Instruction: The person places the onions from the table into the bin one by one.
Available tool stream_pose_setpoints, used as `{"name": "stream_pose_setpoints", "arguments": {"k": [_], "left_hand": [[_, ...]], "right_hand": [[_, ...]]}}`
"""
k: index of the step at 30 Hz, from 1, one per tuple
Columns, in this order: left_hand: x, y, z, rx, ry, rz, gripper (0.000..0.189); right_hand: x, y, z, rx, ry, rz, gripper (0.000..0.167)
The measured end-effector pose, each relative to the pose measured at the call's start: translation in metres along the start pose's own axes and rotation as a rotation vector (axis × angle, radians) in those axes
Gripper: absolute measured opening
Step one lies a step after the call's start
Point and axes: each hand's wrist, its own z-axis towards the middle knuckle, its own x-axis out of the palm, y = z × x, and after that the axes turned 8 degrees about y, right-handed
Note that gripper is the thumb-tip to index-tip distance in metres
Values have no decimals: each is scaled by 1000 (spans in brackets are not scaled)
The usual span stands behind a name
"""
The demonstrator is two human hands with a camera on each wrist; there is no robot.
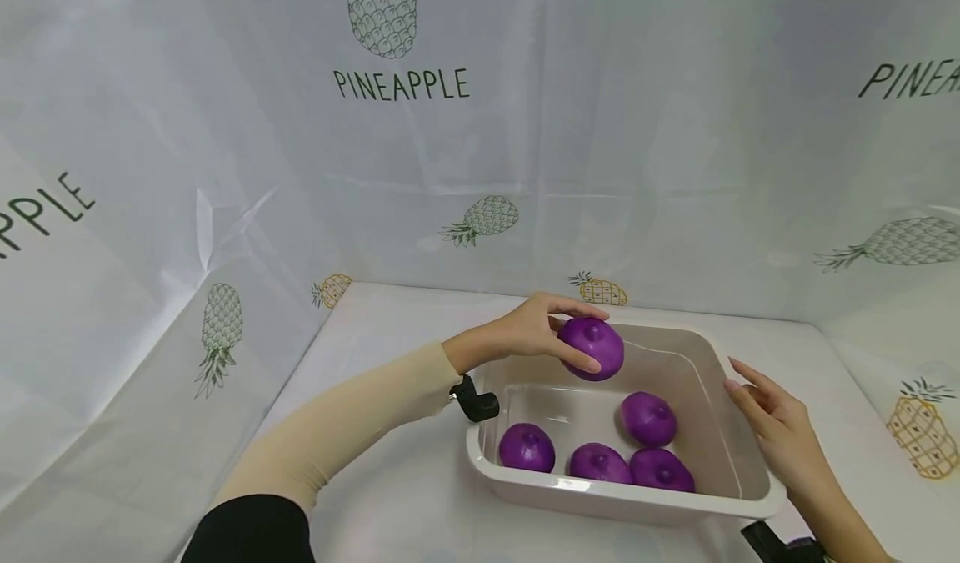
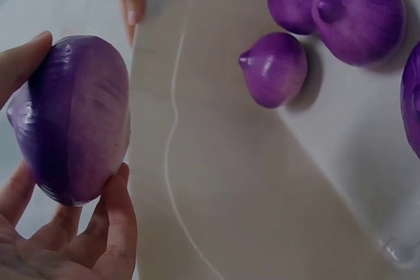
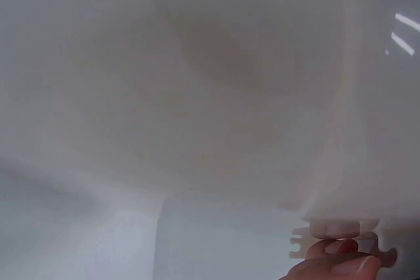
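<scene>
A purple onion (image 1: 600,342) is held by the left hand (image 1: 531,329), its thumb and fingers around the sides, above the back part of a beige plastic bin (image 1: 592,509). The left wrist view shows this onion (image 2: 79,122) from the side, its skin dark purple at one end and paler at the other. Several more purple onions lie on the bin floor, one (image 1: 527,448) at the front left, another (image 1: 648,419) at the right among a cluster. At the bin's right rim, the right hand (image 1: 780,421) rests with its fingertips against the outside.
The bin stands on a white-covered table (image 1: 397,480). Behind and beside it hangs a pale sheet (image 1: 637,129) printed with pineapples. A black wrist camera (image 1: 476,400) on the left arm overlaps the bin's left rim.
</scene>
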Motion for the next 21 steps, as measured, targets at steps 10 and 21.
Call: {"name": "stream_pose_setpoints", "arguments": {"k": [10,21], "left_hand": [[7,12,20,-78,139,32,64],[18,26,39,-67,270,273,67]], "right_hand": [[0,0,1,-13,-10,-2,49],[0,0,0,-13,-15,-5,49]]}}
